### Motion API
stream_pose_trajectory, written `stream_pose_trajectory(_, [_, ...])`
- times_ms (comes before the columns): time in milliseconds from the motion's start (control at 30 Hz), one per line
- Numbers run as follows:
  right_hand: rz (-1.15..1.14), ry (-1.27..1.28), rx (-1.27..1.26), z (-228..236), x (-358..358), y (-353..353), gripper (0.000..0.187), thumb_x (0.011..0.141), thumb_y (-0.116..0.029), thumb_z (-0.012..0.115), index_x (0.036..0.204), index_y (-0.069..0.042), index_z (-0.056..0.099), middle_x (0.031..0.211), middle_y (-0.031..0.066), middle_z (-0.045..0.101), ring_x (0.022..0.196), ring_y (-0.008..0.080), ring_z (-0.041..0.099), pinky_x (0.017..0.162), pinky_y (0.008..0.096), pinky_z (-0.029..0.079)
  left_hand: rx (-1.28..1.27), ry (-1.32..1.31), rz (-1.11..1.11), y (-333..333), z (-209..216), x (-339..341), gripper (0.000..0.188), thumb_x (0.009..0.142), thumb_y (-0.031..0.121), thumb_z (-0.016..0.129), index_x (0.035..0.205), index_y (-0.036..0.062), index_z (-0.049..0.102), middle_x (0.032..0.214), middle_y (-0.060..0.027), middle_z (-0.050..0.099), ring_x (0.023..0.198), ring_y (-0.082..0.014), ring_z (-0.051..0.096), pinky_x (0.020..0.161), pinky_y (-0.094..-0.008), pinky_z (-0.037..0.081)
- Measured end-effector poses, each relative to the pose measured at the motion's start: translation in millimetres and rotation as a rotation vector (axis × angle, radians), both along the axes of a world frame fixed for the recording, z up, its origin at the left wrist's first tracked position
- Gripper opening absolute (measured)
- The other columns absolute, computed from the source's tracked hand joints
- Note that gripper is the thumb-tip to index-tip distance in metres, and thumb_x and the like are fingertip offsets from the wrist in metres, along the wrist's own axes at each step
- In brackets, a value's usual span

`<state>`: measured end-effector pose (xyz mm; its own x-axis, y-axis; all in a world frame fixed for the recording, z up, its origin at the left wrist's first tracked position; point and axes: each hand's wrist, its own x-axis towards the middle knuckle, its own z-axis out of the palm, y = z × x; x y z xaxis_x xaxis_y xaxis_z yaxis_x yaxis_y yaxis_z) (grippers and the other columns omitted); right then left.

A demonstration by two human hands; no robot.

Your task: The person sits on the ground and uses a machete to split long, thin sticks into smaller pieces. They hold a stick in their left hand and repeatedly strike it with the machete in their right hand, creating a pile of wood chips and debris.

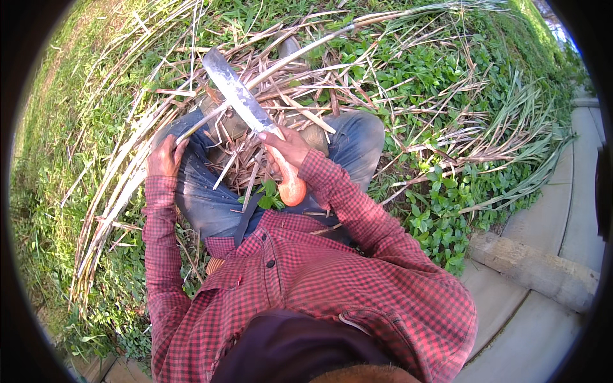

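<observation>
My right hand point(288, 148) is closed round the orange handle of a machete point(237, 89), whose broad metal blade points up and to the left over my lap. Across my left knee runs a long pale stalk point(299, 52), its lower end in my left hand point(166, 158), which is closed on it. The blade crosses the stalk; whether they touch I cannot tell. The stalk's far end reaches toward green leaves at the top right. Cut strips and shavings point(246, 167) lie between my legs.
Long peeled stalks point(105, 220) lie in a bundle on the grass to my left. Dry strips and long green leaves point(520, 137) spread over low plants at the right. A round wooden post point(535, 270) rests on pale paving slabs point(504, 357) at the lower right.
</observation>
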<state>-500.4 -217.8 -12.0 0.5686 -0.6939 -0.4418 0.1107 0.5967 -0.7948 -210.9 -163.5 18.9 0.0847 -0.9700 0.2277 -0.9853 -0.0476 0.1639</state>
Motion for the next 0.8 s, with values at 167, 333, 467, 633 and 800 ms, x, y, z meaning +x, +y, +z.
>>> stream_pose_trajectory(167, [-0.222,0.121,-0.004,-1.6,-52.4,-37.4,0.031,0.08,-0.033,0.059,0.09,-0.007,0.047,0.056,0.0054,0.05,0.039,0.0154,0.049,0.035,0.0283,0.042,-0.126,-0.146,0.014,38.3,-2.1,-11.8,0.035,0.078,0.032,0.058,0.107,0.014,0.054,0.097,-0.0053,0.054,0.094,-0.0237,0.05,0.084,-0.0368,0.036])
stream_pose_trajectory(333, [-0.356,0.109,0.013,-8.0,-80.3,-55.3,0.03,0.081,-0.035,0.058,0.087,-0.008,0.047,0.055,0.0064,0.049,0.04,0.0167,0.048,0.037,0.0292,0.042,0.009,-0.273,0.213,73.2,23.9,19.1,0.04,0.078,0.04,0.057,0.106,0.0111,0.054,0.102,-0.0093,0.054,0.096,-0.0264,0.051,0.081,-0.0388,0.039])
stream_pose_trajectory(467, [-0.331,0.075,0.03,-22.7,-60.6,-35.4,0.027,0.082,-0.029,0.058,0.091,-0.007,0.046,0.055,0.0066,0.051,0.038,0.0159,0.048,0.035,0.0293,0.042,0.088,-0.008,0.189,98.7,-0.3,70.7,0.036,0.084,0.034,0.054,0.09,-0.0005,0.057,0.074,-0.0184,0.058,0.068,-0.0336,0.057,0.065,-0.0397,0.045])
stream_pose_trajectory(633, [0.088,0.082,-0.014,-18.1,-10.0,29.6,0.033,0.081,-0.028,0.061,0.099,-0.002,0.049,0.055,0.0024,0.05,0.039,0.0114,0.049,0.036,0.025,0.042,0.213,0.053,0.257,91.2,-0.5,70.1,0.036,0.084,0.035,0.052,0.087,-0.0006,0.057,0.075,-0.0187,0.059,0.068,-0.0328,0.057,0.061,-0.0379,0.044])
stream_pose_trajectory(800, [0.053,0.041,-0.051,0.8,-20.6,9.0,0.03,0.081,-0.026,0.061,0.098,-0.003,0.049,0.058,0.0032,0.051,0.042,0.0111,0.049,0.037,0.0248,0.043,0.328,0.035,0.282,94.7,-4.7,76.3,0.041,0.08,0.044,0.055,0.079,0.0029,0.057,0.063,-0.0152,0.054,0.055,-0.0276,0.05,0.054,-0.0364,0.04])
